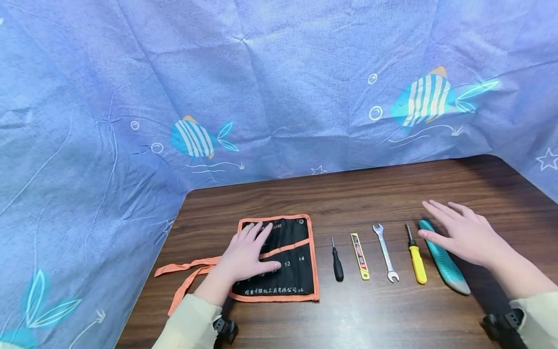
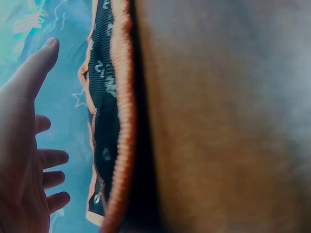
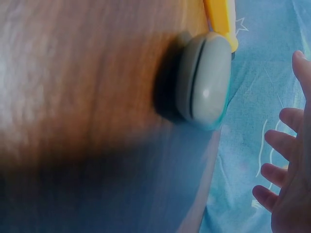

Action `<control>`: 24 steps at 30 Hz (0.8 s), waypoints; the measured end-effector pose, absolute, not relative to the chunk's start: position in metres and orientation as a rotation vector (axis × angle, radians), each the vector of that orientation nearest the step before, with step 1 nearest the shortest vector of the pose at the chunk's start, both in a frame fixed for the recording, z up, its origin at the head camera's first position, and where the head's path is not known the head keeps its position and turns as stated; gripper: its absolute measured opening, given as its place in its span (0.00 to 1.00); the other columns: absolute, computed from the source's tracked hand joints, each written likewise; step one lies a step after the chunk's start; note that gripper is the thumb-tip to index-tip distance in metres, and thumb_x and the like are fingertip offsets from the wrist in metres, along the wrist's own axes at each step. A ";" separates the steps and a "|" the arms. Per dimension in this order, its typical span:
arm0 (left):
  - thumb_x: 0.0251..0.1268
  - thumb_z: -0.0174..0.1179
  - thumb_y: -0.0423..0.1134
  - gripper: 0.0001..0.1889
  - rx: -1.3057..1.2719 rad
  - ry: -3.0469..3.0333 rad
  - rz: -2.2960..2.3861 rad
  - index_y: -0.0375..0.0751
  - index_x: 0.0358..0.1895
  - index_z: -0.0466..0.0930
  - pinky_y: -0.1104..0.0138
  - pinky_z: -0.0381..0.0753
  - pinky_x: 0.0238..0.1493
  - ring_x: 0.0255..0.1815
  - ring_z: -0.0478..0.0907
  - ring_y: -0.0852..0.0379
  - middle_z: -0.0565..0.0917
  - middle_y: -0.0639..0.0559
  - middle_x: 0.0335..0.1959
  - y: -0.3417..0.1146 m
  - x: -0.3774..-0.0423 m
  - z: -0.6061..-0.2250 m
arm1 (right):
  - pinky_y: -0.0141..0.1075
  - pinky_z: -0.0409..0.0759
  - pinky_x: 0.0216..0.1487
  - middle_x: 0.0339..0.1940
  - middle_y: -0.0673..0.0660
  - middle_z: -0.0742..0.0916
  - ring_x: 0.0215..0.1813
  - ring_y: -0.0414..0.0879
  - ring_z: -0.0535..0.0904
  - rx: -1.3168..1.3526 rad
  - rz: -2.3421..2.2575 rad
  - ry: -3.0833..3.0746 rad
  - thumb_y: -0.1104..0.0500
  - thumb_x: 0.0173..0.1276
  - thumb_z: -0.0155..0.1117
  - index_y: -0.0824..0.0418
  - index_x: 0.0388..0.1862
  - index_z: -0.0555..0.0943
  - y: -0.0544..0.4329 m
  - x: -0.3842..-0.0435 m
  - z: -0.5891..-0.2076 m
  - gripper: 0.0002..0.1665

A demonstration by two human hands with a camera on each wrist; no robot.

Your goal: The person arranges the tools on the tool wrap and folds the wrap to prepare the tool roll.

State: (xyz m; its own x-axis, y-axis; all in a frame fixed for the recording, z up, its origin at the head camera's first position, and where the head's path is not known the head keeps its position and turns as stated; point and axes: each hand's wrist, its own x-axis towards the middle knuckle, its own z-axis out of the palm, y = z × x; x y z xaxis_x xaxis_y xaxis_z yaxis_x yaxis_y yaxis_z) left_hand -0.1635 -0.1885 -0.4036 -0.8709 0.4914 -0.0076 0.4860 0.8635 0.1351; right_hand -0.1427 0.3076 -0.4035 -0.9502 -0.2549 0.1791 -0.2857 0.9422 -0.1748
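Over a black tool pouch (image 1: 287, 281) with orange edging and numbered pockets, my left hand (image 1: 246, 257) hovers palm down, fingers straight. The left wrist view shows that hand (image 2: 22, 160) apart from the pouch (image 2: 104, 131). My right hand (image 1: 468, 235) is held with spread fingers above and beside a long teal tool (image 1: 449, 266) with a grey end. In the right wrist view, a gap separates the right hand (image 3: 291, 165) from the tool's grey end (image 3: 206, 80). Neither hand holds anything. Nearest the teal tool lies a yellow-handled screwdriver (image 1: 417, 264).
Between pouch and yellow screwdriver lie a small black screwdriver (image 1: 337, 264), a narrow yellow printed strip (image 1: 360, 257) and an open-ended wrench (image 1: 385, 252). Orange ties (image 1: 187, 281) trail left from the pouch. A blue fish-patterned cloth (image 1: 279, 97) hangs behind the wooden table (image 1: 348, 320).
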 end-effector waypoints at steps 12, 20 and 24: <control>0.50 0.51 0.74 0.48 0.799 2.965 0.151 0.51 0.72 0.57 0.47 0.61 0.58 0.66 0.60 0.44 0.63 0.46 0.68 -0.185 -0.158 -0.414 | 0.70 0.59 0.45 0.64 0.66 0.72 0.61 0.72 0.61 0.400 0.283 -2.949 0.35 0.64 0.56 0.58 0.72 0.60 0.307 -0.142 -0.405 0.45; 0.50 0.51 0.74 0.46 0.764 2.912 0.143 0.51 0.71 0.60 0.50 0.62 0.57 0.64 0.61 0.45 0.65 0.47 0.67 -0.181 -0.156 -0.418 | 0.69 0.58 0.46 0.64 0.67 0.71 0.61 0.72 0.60 0.377 0.313 -2.973 0.36 0.64 0.56 0.59 0.72 0.60 0.306 -0.140 -0.403 0.45; 0.50 0.51 0.74 0.45 0.761 2.896 0.160 0.51 0.70 0.62 0.49 0.62 0.58 0.65 0.60 0.45 0.64 0.47 0.67 -0.182 -0.156 -0.418 | 0.70 0.59 0.46 0.64 0.68 0.71 0.60 0.73 0.61 0.383 0.310 -2.975 0.37 0.64 0.57 0.62 0.72 0.59 0.306 -0.139 -0.402 0.45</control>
